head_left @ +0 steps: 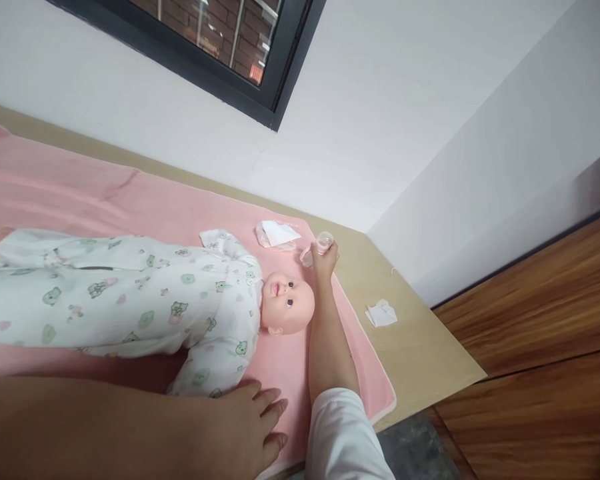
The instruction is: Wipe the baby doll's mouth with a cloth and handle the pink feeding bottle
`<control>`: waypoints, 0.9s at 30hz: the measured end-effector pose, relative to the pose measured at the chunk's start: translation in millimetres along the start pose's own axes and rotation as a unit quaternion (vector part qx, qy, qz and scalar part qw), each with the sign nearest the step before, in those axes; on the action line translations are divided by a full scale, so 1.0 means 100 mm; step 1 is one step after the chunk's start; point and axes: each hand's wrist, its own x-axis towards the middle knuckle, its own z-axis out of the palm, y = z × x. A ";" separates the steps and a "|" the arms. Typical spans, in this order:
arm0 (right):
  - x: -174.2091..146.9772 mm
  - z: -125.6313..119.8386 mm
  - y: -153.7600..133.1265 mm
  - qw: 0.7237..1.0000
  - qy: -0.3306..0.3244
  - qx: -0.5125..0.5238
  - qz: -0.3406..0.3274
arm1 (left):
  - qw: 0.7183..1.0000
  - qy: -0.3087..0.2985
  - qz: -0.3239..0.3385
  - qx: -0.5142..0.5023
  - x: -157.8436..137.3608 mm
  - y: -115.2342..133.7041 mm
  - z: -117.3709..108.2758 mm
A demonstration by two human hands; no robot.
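At the left, a pink blanket covers much of a tan table, and on it a doll lies on its back, feet to the left and head to the right, in a white outfit printed with green and pink figures. On the near side, the left arm reaches in from the left edge, and the left hand is beside the doll's near sleeve, its fingers spread loosely and slightly bent, with nothing seen in them; whether the palm presses on the blanket I cannot tell. On the far side, a dark-framed window is set in the white wall. A packet with a white sheet on top lies on the blanket, beyond the doll's head. Just right of it, the right hand has its fingers closed around a clear bottle, near the blanket's far right edge, the forearm passing just right of the doll's head. Farther right, a crumpled white tissue lies on bare table, and wood-grained panels stand beyond the table's right end
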 end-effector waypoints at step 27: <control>0.11 -0.42 -0.96 0.963 -0.096 0.239 -0.079 | 0.989 0.127 0.063 0.039 -0.11 -0.41 -1.07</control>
